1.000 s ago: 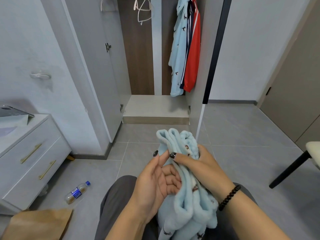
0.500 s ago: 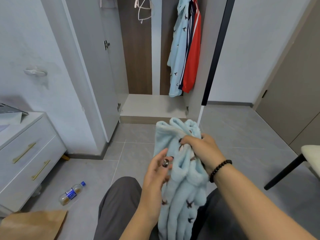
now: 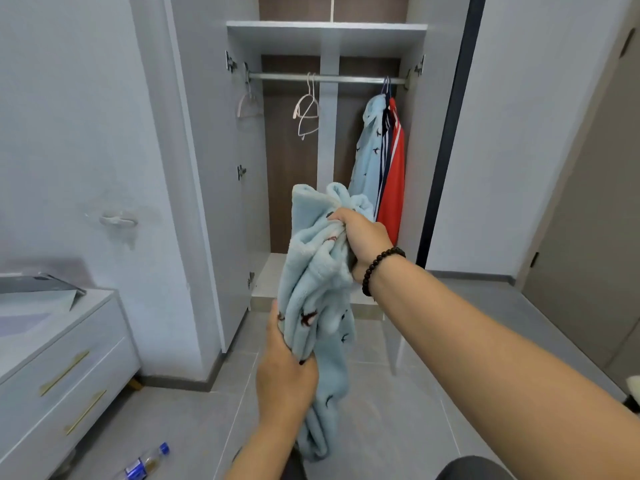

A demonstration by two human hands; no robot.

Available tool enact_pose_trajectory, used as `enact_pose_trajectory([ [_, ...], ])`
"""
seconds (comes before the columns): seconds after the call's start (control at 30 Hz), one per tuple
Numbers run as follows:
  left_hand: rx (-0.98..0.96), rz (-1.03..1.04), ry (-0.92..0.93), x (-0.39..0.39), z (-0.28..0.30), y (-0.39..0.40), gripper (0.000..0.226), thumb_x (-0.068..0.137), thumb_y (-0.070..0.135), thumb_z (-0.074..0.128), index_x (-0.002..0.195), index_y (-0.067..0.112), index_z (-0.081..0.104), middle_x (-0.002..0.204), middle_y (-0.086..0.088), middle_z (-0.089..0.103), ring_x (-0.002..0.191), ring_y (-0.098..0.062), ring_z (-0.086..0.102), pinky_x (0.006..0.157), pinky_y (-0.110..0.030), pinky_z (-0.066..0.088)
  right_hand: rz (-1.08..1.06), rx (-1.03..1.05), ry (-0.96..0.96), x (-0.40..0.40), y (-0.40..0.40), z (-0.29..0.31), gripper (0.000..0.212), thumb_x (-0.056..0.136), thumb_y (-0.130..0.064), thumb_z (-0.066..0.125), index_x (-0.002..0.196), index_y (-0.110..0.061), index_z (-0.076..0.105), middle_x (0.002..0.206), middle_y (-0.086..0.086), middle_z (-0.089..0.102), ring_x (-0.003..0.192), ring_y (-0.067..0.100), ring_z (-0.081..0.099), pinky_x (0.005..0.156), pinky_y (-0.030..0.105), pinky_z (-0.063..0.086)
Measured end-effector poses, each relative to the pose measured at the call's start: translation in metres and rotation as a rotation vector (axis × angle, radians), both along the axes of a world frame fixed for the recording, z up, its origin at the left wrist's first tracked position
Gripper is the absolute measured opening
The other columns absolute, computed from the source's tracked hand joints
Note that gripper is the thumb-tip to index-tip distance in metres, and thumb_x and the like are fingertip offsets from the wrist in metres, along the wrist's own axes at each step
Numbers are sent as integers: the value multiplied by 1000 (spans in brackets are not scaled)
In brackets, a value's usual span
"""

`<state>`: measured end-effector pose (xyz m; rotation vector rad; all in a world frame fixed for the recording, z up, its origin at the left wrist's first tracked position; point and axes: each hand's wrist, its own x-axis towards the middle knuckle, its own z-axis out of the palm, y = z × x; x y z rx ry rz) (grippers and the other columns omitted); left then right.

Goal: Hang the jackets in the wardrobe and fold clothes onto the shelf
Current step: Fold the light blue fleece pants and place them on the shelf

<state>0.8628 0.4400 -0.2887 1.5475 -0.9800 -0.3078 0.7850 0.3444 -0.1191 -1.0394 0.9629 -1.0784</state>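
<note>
A light blue fleece garment (image 3: 317, 289) with small dark bird prints hangs bunched in front of the open wardrobe (image 3: 325, 39). My right hand (image 3: 362, 237) grips its upper part at about chest height. My left hand (image 3: 285, 372) grips the cloth lower down. Inside the wardrobe a blue printed jacket (image 3: 369, 157) and a red jacket (image 3: 394, 178) hang at the right end of the rail (image 3: 325, 77). Empty white hangers (image 3: 306, 110) hang near the rail's middle and another hanger (image 3: 247, 105) at its left end.
The wardrobe's left door (image 3: 207, 168) stands open. A white drawer chest (image 3: 62, 368) with gold handles sits at the left, with a grey folder on top. A plastic bottle (image 3: 145, 464) lies on the tiled floor. A brown door (image 3: 595, 220) is at the right.
My view has risen from the floor to the rail and shelf. Both hands lifted the blue garment up and forward; my left hand moved from its upper folds to gripping it lower down.
</note>
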Motion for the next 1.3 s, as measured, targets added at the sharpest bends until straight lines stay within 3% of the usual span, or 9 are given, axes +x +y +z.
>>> enact_pose_trajectory([
  [0.13, -110, 53, -327, 28, 68, 12, 55, 85, 6, 54, 133, 34, 50, 96, 7, 65, 82, -17, 62, 63, -15, 42, 129, -82, -53, -26, -2, 56, 19, 79, -17, 60, 97, -12, 57, 79, 7, 54, 82, 24, 55, 86, 38, 48],
  [0.3, -280, 62, -786, 10, 128, 50, 59, 73, 2, 65, 129, 20, 62, 106, -2, 72, 85, -27, 66, 70, -28, 51, 348, -133, -42, -108, 1, 67, 31, 81, -13, 48, 57, -11, 66, 59, 6, 60, 55, 21, 61, 57, 27, 53],
  [0.4, -183, -164, -902, -20, 99, 70, 62, 70, 12, 75, 129, 25, 62, 108, 3, 72, 90, -23, 68, 72, -33, 56, 294, -104, 170, -163, 3, 20, 51, 90, -10, 42, 43, -18, 59, 48, -1, 54, 49, 15, 53, 45, 16, 46],
  [0.57, 222, -614, -938, -92, -4, 101, 55, 82, 38, 50, 136, 43, 44, 118, 15, 63, 106, -12, 58, 78, -22, 42, 229, 191, 544, -244, 14, -112, 8, 76, -11, 58, 68, -12, 58, 67, 7, 58, 67, 23, 54, 62, 26, 48],
  [0.73, 382, -896, -1031, -143, -65, 121, 45, 87, 37, 44, 132, 33, 47, 120, 5, 61, 105, -22, 57, 82, -33, 45, 297, 473, 791, -289, 44, -194, 11, 59, -10, 55, 70, -7, 57, 72, 11, 56, 64, 27, 51, 62, 29, 43],
  [0.93, 429, -772, -619, -116, -56, 107, 45, 94, 53, 44, 136, 40, 51, 134, 20, 57, 124, -4, 51, 105, -24, 39, 229, 403, 1299, -279, 33, -200, 7, 69, -6, 55, 63, -5, 52, 55, 7, 54, 47, 21, 47, 49, 22, 37],
  [1.0, 453, -660, -513, -92, -57, 100, 42, 95, 47, 47, 137, 40, 51, 135, 23, 55, 127, -1, 48, 106, -22, 36, 212, 267, 1476, -252, 29, -198, 8, 78, -8, 54, 82, -2, 57, 67, 10, 57, 53, 21, 50, 46, 22, 37],
  [1.1, 510, -510, -383, -51, -67, 94, 43, 97, 39, 50, 139, 32, 48, 142, 15, 49, 134, -4, 41, 103, -12, 27, 204, 25, 1565, -195, 30, -204, 44, 86, -20, 56, 125, -6, 41, 124, 13, 44, 99, 28, 52, 72, 31, 45],
  [1.3, 645, -282, -110, 9, -105, 107, 53, 99, 40, 48, 148, 24, 36, 158, 7, 27, 146, -9, 21, 115, -22, 13, 588, -469, 1311, -60, 69, -237, 50, 92, -30, 48, 138, -17, 37, 142, 6, 35, 131, 28, 34, 107, 39, 33],
])
